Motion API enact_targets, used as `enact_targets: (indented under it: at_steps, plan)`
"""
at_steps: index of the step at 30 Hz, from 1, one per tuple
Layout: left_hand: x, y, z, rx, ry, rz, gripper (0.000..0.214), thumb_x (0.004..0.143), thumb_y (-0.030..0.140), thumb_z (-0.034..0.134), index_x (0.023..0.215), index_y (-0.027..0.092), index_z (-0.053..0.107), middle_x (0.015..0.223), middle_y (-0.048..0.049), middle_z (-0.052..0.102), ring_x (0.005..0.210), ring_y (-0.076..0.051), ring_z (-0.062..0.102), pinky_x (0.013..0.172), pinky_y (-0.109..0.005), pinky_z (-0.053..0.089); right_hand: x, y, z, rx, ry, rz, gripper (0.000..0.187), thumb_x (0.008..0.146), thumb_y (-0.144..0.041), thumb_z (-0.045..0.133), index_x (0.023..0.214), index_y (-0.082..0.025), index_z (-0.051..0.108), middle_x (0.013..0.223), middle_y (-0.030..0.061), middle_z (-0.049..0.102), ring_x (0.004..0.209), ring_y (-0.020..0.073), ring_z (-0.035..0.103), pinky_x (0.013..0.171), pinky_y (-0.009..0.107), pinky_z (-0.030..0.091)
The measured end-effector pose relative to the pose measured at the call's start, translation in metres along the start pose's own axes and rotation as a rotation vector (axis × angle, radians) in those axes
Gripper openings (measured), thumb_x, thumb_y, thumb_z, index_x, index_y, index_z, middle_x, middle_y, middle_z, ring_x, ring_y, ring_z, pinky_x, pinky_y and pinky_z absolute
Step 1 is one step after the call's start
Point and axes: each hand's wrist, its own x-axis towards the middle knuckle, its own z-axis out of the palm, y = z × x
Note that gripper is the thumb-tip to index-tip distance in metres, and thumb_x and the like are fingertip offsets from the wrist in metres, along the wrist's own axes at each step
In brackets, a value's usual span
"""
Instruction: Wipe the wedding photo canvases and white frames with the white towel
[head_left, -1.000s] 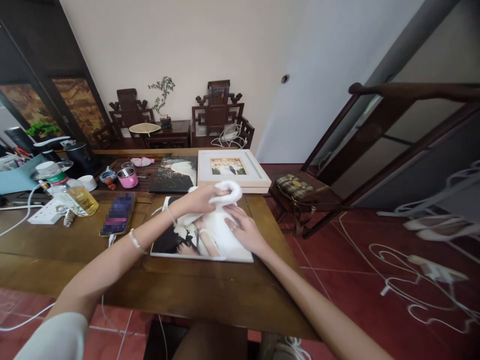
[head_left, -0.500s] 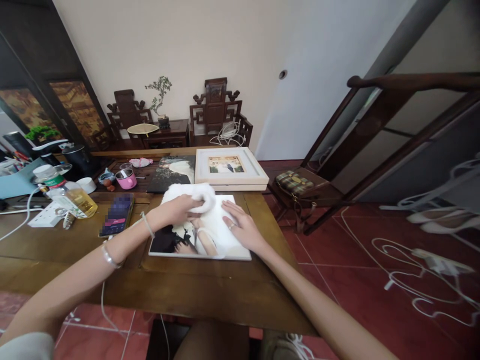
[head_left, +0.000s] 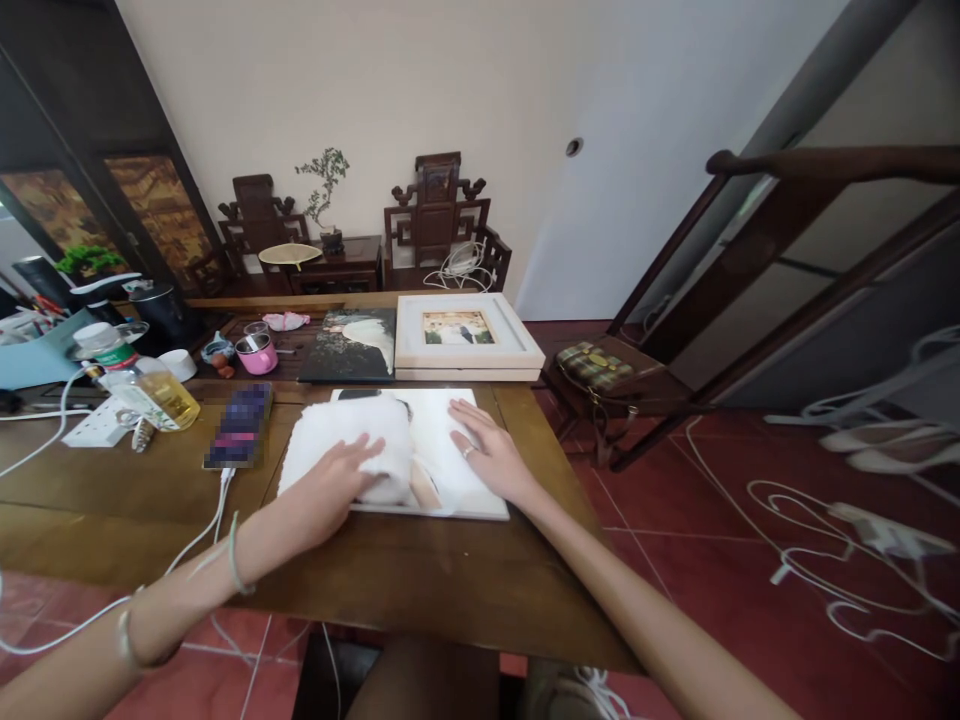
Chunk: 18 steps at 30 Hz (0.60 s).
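A large photo print (head_left: pixel 442 450) lies flat on the wooden table (head_left: pixel 420 580) in front of me. A white cloth (head_left: pixel 341 440) is spread over its left half. My left hand (head_left: pixel 334 490) lies on the cloth near its front edge, fingers stretched out and pressing it down. My right hand (head_left: pixel 487 455) rests flat on the right part of the print, fingers open, a ring on one finger.
Behind the print stand a white framed photo (head_left: pixel 465 335) and a dark photo board (head_left: pixel 351 345). A phone (head_left: pixel 238 425) on a white cable, an oil bottle (head_left: pixel 154 395), a pink cup (head_left: pixel 262 355) and a power strip (head_left: pixel 94 425) are at left. A wooden chair (head_left: pixel 600 375) stands right.
My left hand has swept the cloth from the print's upper right down to its left front, and the cloth has spread out flat. My right hand has stayed on the print.
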Motion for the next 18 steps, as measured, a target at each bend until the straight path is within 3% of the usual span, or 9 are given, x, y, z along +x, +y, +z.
enact_targets:
  at_steps: [4, 7, 10, 14, 18]
  plan:
    - [-0.041, 0.034, -0.002, -0.100, -0.018, 0.062, 0.064, 0.062, -0.008, 0.042, 0.115, 0.024, 0.061, 0.158, 0.0001, 0.022, 0.146, -0.025, 0.014, 0.119, -0.046, 0.021, 0.000, 0.001, -0.001, -0.005, -0.004, -0.005, 0.040, 0.088, -0.029, 0.052, 0.125, -0.020, 0.063, 0.137, 0.0113, 0.057, 0.133, 0.0250, 0.046, 0.113, 0.049, 0.035]
    - [-0.043, 0.037, -0.010, -0.135, -0.017, 0.079, 0.066, 0.064, -0.008, 0.040, 0.118, 0.025, 0.059, 0.157, 0.0006, 0.026, 0.146, -0.020, 0.016, 0.120, -0.042, 0.020, 0.001, 0.002, -0.001, -0.007, -0.024, -0.006, 0.040, 0.088, -0.030, 0.052, 0.125, -0.021, 0.062, 0.138, 0.0106, 0.056, 0.133, 0.0253, 0.046, 0.113, 0.050, 0.034]
    - [-0.018, 0.013, -0.018, -0.103, 0.003, 0.053, 0.070, 0.066, -0.011, 0.037, 0.124, 0.023, 0.056, 0.154, -0.0047, 0.031, 0.145, -0.021, 0.021, 0.118, -0.045, 0.022, 0.001, 0.004, -0.001, 0.001, -0.024, 0.004, 0.039, 0.087, -0.031, 0.054, 0.125, -0.024, 0.062, 0.138, 0.0087, 0.056, 0.133, 0.0254, 0.046, 0.114, 0.052, 0.033]
    - [0.027, -0.035, -0.023, -0.008, 0.028, -0.048, 0.068, 0.067, -0.013, 0.035, 0.124, 0.016, 0.058, 0.149, -0.0130, 0.038, 0.143, -0.027, 0.026, 0.116, -0.051, 0.023, 0.001, 0.005, -0.001, 0.017, -0.019, 0.001, 0.039, 0.088, -0.034, 0.054, 0.124, -0.023, 0.063, 0.137, 0.0097, 0.057, 0.132, 0.0258, 0.047, 0.114, 0.051, 0.033]
    - [0.046, -0.067, -0.018, 0.015, 0.074, -0.061, 0.068, 0.065, -0.013, 0.035, 0.123, 0.015, 0.058, 0.145, -0.0117, 0.045, 0.144, -0.025, 0.023, 0.116, -0.053, 0.022, 0.001, 0.006, -0.002, 0.027, -0.021, -0.001, 0.039, 0.088, -0.035, 0.054, 0.124, -0.024, 0.063, 0.137, 0.0092, 0.057, 0.132, 0.0255, 0.047, 0.113, 0.051, 0.034]
